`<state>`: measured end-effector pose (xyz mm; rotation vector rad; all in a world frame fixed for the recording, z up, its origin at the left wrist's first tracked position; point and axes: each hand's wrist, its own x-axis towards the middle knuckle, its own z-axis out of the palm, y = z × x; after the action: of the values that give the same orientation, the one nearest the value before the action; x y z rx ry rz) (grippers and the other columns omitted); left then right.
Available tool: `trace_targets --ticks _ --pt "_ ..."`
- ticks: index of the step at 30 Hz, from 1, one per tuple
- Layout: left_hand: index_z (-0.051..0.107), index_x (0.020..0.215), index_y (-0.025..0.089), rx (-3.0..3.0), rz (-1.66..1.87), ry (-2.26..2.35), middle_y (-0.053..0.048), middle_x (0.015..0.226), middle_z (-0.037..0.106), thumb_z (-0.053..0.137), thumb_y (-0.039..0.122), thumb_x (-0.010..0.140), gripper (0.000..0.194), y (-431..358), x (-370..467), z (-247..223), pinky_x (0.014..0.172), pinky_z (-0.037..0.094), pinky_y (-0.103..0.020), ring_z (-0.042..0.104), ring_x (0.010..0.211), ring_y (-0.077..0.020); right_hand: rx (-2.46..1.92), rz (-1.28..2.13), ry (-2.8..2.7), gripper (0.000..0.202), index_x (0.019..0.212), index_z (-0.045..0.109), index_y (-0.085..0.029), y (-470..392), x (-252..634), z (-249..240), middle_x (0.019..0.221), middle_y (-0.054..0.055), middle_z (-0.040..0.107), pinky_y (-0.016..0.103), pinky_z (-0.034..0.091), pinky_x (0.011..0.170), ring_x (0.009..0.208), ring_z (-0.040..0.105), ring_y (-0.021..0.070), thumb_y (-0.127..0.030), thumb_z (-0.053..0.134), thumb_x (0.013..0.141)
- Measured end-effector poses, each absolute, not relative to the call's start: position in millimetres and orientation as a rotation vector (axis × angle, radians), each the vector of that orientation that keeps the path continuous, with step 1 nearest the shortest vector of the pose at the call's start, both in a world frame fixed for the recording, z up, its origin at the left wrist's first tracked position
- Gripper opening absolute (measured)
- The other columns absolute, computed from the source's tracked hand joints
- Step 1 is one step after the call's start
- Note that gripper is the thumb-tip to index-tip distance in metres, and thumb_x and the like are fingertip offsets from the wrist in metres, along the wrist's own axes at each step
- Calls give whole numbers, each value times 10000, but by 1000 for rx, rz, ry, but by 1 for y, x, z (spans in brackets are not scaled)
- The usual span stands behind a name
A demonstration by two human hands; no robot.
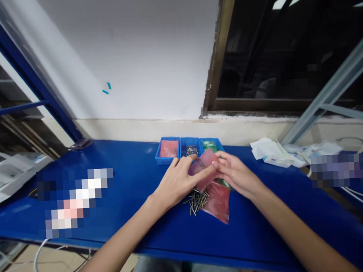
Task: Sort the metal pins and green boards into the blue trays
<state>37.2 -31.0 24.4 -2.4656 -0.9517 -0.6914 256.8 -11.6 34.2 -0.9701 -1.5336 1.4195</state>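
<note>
Between my two hands is a small pink plastic bag (pixel 207 158), tilted above the blue table. My left hand (pixel 179 178) grips its left side, thumb stretched across the front. At the bag's upper right, the fingers of my right hand (pixel 236 173) pinch the edge. Beneath my hands lies a loose pile of thin metal pins or screws (pixel 197 202); their exact kind is too small to tell. Another pink bag (pixel 218 203) lies flat beside the pile, partly under the held one. A bit of green material (pixel 228 184) shows below my right hand.
Three blue bins stand at the back: one with pink bags (pixel 169 148), one with metal pieces (pixel 190 150), one with green packets (pixel 209 144). White plastic wrappers (pixel 272 152) lie at right. A blurred-out object (pixel 78 202) occupies the left of the blue table (pixel 124 155).
</note>
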Motion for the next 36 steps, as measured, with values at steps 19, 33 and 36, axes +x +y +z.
trace_targets --ticks 19,33,36 --pt "469 1319 206 -2549 -1466 -1333 -67 1035 709 592 403 962 426 -6 15 42 729 522 -287 679 803 -169 -967 607 -1923 225 931 644 -184 -8 213 37 962 57 620 305 468 747 897 571 201 -405 621 894" --pt "389 1391 153 -2724 -1213 -822 -175 1340 504 504 114 894 512 -1 25 -3 1027 488 -461 504 1256 -285 -880 475 -1555 95 922 627 -207 -11 192 1 1182 88 582 426 413 1010 1132 544 258 -218 552 866" --pt "387 1397 148 -2674 -1181 -837 -186 1339 508 513 122 907 506 -3 29 -4 975 512 -455 522 1233 -294 -856 460 -1582 120 931 646 -215 -12 195 4 1374 93 508 462 373 1079 1260 488 279 -210 545 866"
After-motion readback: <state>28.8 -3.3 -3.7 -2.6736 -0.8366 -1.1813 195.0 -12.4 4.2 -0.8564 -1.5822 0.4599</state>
